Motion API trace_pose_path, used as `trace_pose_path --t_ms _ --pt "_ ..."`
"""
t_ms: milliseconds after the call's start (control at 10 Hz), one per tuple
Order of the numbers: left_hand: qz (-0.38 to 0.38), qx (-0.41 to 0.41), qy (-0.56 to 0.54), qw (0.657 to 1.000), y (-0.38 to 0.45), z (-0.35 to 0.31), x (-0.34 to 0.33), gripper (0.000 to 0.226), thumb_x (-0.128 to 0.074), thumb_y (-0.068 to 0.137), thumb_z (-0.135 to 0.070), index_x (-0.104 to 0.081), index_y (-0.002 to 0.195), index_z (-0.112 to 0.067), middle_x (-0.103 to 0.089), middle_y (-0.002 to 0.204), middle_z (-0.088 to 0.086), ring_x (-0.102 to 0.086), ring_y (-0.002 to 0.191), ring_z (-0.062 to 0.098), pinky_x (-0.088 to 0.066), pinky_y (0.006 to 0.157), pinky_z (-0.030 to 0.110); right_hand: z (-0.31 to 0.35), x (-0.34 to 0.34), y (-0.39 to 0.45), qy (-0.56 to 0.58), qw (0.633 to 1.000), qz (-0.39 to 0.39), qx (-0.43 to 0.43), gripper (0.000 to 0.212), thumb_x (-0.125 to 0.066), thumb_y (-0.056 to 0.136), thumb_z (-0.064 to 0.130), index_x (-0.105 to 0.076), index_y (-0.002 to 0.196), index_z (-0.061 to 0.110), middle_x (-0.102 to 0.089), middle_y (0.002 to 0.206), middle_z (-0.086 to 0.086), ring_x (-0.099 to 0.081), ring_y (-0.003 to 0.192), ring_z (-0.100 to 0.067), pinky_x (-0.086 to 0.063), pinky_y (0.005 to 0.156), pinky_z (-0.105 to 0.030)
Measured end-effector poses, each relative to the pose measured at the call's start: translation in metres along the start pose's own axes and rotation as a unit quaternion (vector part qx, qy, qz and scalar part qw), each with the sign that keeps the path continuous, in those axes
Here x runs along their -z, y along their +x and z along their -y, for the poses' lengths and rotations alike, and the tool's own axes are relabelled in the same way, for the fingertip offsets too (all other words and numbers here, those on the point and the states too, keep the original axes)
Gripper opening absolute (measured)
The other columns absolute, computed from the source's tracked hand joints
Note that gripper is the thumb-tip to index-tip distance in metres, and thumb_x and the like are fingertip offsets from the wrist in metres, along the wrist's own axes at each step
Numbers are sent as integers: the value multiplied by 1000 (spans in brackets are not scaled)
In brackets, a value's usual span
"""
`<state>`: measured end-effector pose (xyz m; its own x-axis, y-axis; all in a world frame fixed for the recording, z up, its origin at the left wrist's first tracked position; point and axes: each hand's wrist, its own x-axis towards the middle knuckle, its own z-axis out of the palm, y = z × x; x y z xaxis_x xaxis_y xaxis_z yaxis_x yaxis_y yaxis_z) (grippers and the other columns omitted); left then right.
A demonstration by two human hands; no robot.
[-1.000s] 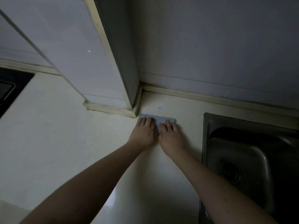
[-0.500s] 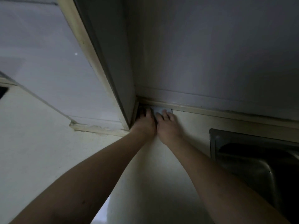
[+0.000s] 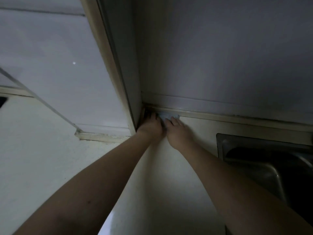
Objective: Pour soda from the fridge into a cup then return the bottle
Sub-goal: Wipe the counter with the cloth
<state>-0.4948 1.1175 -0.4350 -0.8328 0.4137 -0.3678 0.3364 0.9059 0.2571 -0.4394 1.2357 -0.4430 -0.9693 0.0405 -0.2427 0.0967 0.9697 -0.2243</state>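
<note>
Left hand (image 3: 150,127) and right hand (image 3: 177,130), fingers straight, press a cloth (image 3: 167,115) flat at the counter's (image 3: 50,158) back corner; sink (image 3: 264,160) at right edge.

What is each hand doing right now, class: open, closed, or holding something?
Left hand: open, fingers pressing the blue cloth into the counter corner.
Right hand: open, fingers flat on the same cloth.

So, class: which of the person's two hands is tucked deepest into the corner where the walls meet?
The left hand: its fingers reach into the dark corner beside the wall panel edge. The right hand lies further toward the sink, on the blue cloth.
</note>
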Motion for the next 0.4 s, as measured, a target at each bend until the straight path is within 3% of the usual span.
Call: trace_pose_path --t_ms 100,200,300,400 --pt "-50 -53 0 997 -19 2 8 55 -42 98 -39 -38 142 -6 -38 143 20 -37 130 36 -33 109 45 -2 6 -19 17 997 -76 -15 49 -42 96 25 -38 145 18 -36 151 -10 -29 140 -28 -26 113 -38" --pt "-92 -131 -32 987 -58 4 12 52 -39 88 -35 -59 126 -6 -57 127 20 -59 110 37 -52 85 40 9 8 -49 28 995 -91 -34 47 -44 95 30 -44 140 18 -46 144 -7 -41 131 -25 -30 107 -34" --pt "-84 -175 42 980 -97 8 13 55 -36 81 -31 -67 116 -3 -66 118 20 -66 106 36 -54 84 41 16 5 -75 30 996 -71 -42 47 -41 95 33 -44 140 20 -48 142 -5 -43 128 -23 -31 107 -33" --pt "-118 -168 88 975 -134 8 19 54 -37 89 -31 -58 131 -4 -54 139 18 -53 127 33 -44 101 44 27 16 -100 20 997 -67 -44 46 -35 98 35 -42 141 20 -44 145 -6 -40 132 -25 -28 109 -35"
